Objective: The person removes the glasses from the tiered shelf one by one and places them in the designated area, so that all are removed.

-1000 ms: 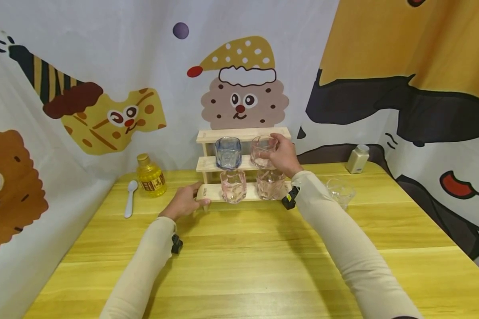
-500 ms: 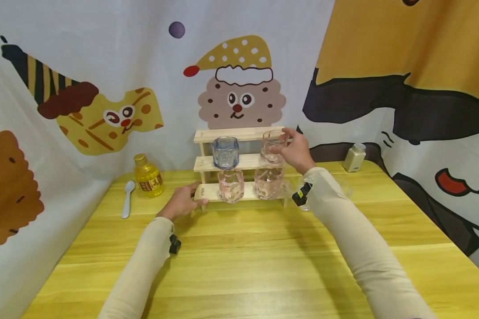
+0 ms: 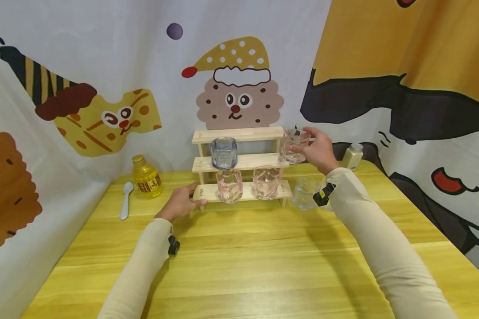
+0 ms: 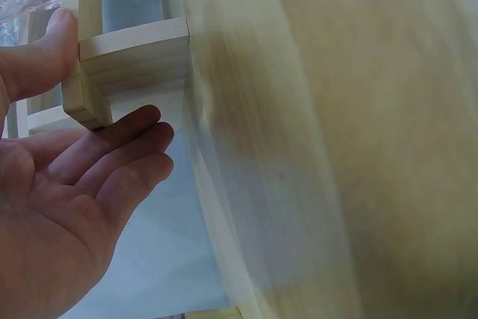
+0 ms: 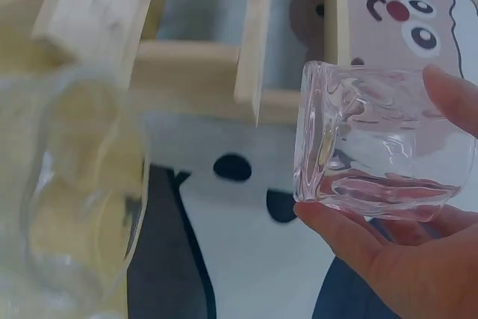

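Observation:
My right hand (image 3: 319, 150) holds a clear, faintly pink glass (image 3: 295, 146) between thumb and fingers, in the air at the right end of the three-tier wooden rack (image 3: 239, 161). The right wrist view shows the glass (image 5: 381, 143) tipped sideways to that camera, with fingers around it. At the rack's lower left end, my left hand (image 3: 180, 203) grips the bottom shelf (image 4: 88, 98), thumb on one face and fingers beyond the edge. A blue glass (image 3: 224, 153) stands on the middle shelf. Two pink glasses, one left (image 3: 229, 186) and one right (image 3: 266, 182), stand on the bottom shelf.
A clear glass (image 3: 304, 194) stands on the table right of the rack, partly hidden by the right wrist. Behind it is a white-capped jar (image 3: 353, 156). A yellow oil bottle (image 3: 147, 176) and a pale spoon (image 3: 125, 200) lie to the left. A printed curtain (image 3: 135, 53) hangs behind.
My right hand has moved the pink glass rightward from over the middle shelf to past the rack's right end. The left hand keeps its grip on the rack.

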{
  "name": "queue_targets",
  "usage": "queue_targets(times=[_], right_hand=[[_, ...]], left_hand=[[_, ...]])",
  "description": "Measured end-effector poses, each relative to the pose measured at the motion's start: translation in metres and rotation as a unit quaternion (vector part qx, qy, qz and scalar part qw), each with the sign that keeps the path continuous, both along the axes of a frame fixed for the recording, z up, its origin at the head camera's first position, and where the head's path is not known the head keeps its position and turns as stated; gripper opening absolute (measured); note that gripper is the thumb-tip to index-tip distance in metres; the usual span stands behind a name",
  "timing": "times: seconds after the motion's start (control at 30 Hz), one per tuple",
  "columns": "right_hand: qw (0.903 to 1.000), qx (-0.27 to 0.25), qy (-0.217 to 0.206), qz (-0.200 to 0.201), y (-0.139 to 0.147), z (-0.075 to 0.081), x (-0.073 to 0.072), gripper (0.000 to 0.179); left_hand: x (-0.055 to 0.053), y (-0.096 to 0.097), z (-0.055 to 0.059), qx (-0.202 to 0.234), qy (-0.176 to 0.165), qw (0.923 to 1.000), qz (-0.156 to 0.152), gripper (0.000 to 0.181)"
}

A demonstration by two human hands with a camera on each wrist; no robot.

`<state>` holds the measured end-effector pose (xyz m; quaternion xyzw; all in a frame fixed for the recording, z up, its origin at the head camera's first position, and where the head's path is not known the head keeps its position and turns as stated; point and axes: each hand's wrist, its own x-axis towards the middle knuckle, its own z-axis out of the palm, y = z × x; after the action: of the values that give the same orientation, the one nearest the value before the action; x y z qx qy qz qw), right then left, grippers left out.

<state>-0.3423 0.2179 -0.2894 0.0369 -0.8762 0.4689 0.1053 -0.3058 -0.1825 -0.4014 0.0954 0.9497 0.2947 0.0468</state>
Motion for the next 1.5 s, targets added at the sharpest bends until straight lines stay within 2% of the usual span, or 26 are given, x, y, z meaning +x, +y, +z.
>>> queue_targets(times=[0.3,0.57,1.0,1.3,1.5], right_hand=[[0.9988,0.023,0.004,-0.044,0.037,-0.006,0.005,0.081],[0.9944,0.065,0.006,-0.083,0.074,-0.010,0.013,0.087],[0.9922,0.076,0.005,-0.099,0.124,-0.020,0.026,0.092],[0.9886,0.066,-0.043,-0.128,0.153,-0.028,0.042,0.099],[0.9857,0.062,-0.050,-0.148,0.168,-0.038,0.048,0.096]], left_hand=[[0.004,-0.001,0.001,0.010,-0.003,0.9999,-0.005,0.074],[0.004,-0.001,0.002,0.014,0.005,0.9999,-0.008,0.074],[0.003,-0.001,0.000,0.026,0.001,0.9997,-0.006,0.074],[0.003,-0.001,0.000,0.023,0.000,0.9997,-0.005,0.075],[0.002,-0.002,0.000,0.024,-0.009,0.9997,-0.005,0.077]])
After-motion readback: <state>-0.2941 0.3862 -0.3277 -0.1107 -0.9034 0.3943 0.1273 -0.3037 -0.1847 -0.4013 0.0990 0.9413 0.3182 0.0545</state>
